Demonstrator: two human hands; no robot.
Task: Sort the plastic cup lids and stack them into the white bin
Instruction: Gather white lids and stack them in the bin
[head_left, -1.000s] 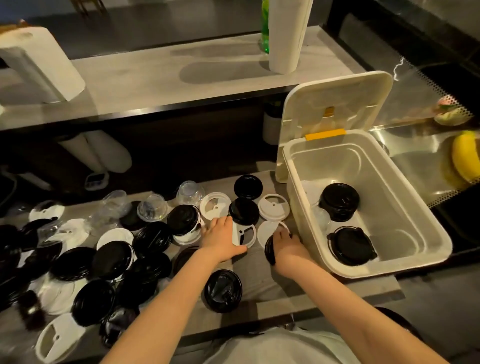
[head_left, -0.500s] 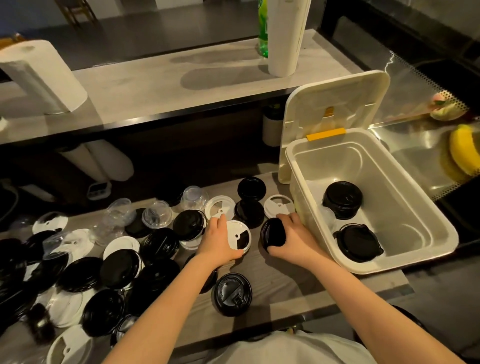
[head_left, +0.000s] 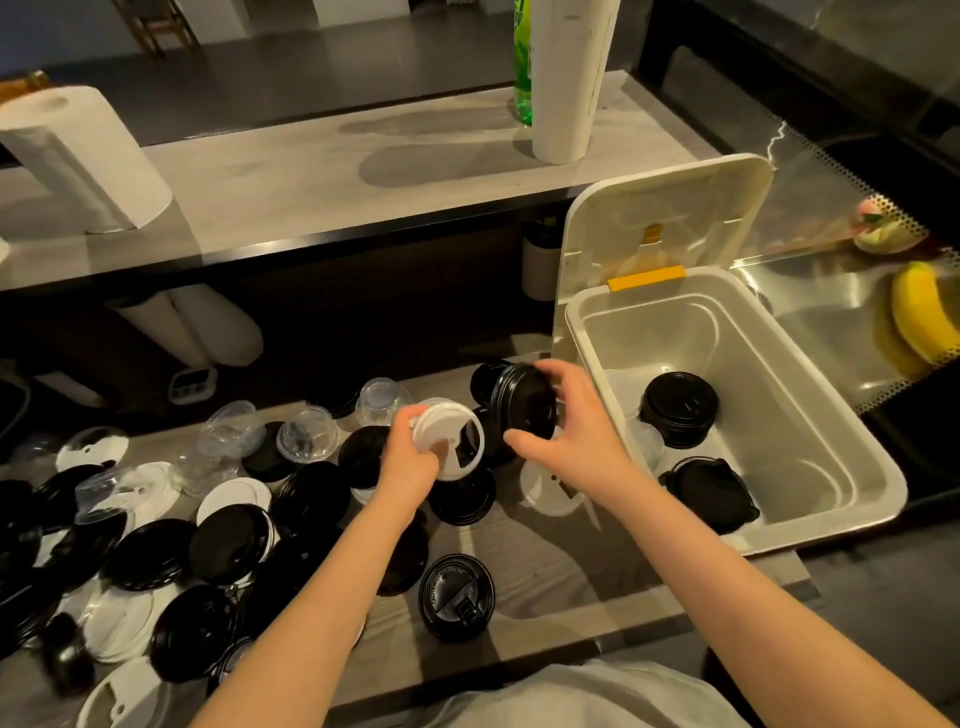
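Early going: two black stacks sit inside the white bin. Left of it, the left hand grips a white lid, the right hand a black lid. Dozens of loose lids lie unsorted.

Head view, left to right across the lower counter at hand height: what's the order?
loose lid pile → white lid in the left hand → black lid in the right hand → black lid stack in the white bin → banana
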